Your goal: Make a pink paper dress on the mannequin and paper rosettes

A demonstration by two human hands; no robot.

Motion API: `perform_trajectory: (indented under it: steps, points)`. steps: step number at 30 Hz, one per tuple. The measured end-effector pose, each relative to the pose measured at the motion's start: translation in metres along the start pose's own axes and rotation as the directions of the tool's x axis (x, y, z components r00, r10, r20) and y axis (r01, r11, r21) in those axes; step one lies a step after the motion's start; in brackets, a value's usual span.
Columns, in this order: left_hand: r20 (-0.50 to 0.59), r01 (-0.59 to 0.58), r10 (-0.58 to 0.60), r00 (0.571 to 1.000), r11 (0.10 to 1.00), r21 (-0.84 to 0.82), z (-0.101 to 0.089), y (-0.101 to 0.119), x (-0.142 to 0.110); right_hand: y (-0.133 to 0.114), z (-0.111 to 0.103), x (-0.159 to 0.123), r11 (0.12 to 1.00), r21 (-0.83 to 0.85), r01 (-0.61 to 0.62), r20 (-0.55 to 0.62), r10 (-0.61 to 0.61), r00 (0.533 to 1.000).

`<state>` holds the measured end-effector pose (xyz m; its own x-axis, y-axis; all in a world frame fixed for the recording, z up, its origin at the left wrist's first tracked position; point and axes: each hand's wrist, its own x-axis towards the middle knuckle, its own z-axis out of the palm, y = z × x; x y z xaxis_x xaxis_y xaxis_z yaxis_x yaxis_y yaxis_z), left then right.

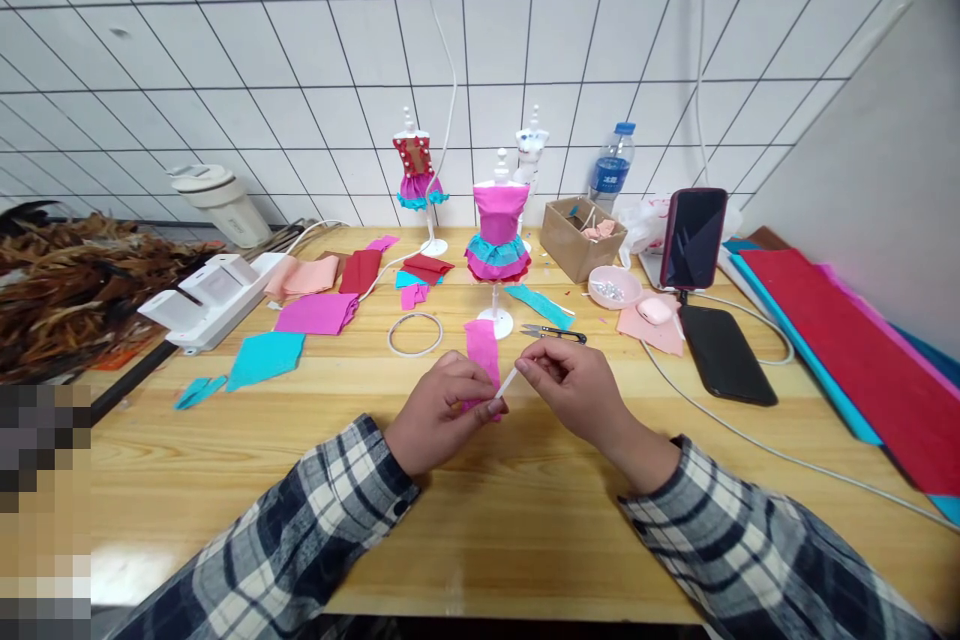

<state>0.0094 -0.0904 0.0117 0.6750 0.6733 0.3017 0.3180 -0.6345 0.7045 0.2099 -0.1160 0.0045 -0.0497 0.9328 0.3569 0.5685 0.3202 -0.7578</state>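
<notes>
A short, narrow white strip (507, 383), which looks like tape, stretches between my two hands above the table. Its lower end is pinched by the thumb and fingers of my left hand (444, 410). At the upper end, my right hand (576, 390) has its thumb and index finger closed. A pink crepe strip (482, 348) runs under my left fingers; whether they grip it too is hidden. Just beyond stands a small dress form (501, 212) in a pink top and ruffled blue-and-pink skirt. Thread snips (555, 333) lie beside its base, and a thin tape roll (415, 334) lies to the left.
Folded crepe pieces, including a blue one (266, 360), lie left. Two more dress forms, one in red and pink (415, 165), stand behind. A cardboard box (581, 240), bead bowl (613, 288), propped phone (694, 238), black slab (727, 355) and cable (750, 440) occupy the right.
</notes>
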Motion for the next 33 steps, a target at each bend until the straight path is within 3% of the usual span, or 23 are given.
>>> perform_trajectory:
  steps: [4,6,8,11,13,16,18,23,29,33]
  points:
    - [-0.005,0.103,-0.106,0.994,0.979,-0.177,-0.003,-0.004,-0.001,0.008,-0.005,0.003,0.974,-0.220,-0.048,-0.086,0.030,0.996]
    - [-0.028,0.186,-0.205,0.978,0.929,-0.319,-0.003,-0.007,-0.001,0.010,-0.009,0.003,0.950,-0.310,-0.027,-0.168,-0.027,0.985]
    - [-0.024,0.237,-0.282,0.959,0.846,-0.477,-0.001,-0.011,-0.003,0.008,-0.011,0.001,0.911,-0.386,0.147,-0.168,-0.225,0.960]
    - [0.043,0.244,-0.303,0.952,0.665,-0.706,0.003,-0.016,-0.005,0.001,-0.009,-0.005,0.759,-0.457,0.464,-0.002,-0.522,0.853]
    - [0.099,0.243,-0.286,0.953,0.528,-0.814,0.006,-0.017,-0.007,-0.001,-0.005,-0.007,0.699,-0.478,0.532,0.056,-0.580,0.812]
    - [0.164,0.256,-0.247,0.955,0.409,-0.876,0.008,-0.015,-0.008,0.001,-0.001,-0.007,0.702,-0.479,0.527,0.057,-0.574,0.817]
    - [0.182,0.269,-0.237,0.954,0.419,-0.867,0.007,-0.013,-0.007,0.003,0.000,-0.007,0.715,-0.467,0.519,0.069,-0.556,0.828]
    - [0.172,0.292,-0.262,0.949,0.539,-0.790,0.003,-0.011,-0.006,0.005,0.000,-0.010,0.757,-0.425,0.496,0.082,-0.513,0.854]
    - [0.174,0.297,-0.285,0.943,0.475,-0.829,0.006,-0.011,-0.009,0.005,-0.003,-0.010,0.713,-0.448,0.540,0.147,-0.538,0.830]
    - [0.202,0.310,-0.251,0.947,0.536,-0.785,0.004,-0.010,-0.009,0.004,-0.003,-0.009,0.732,-0.428,0.530,0.168,-0.512,0.842]
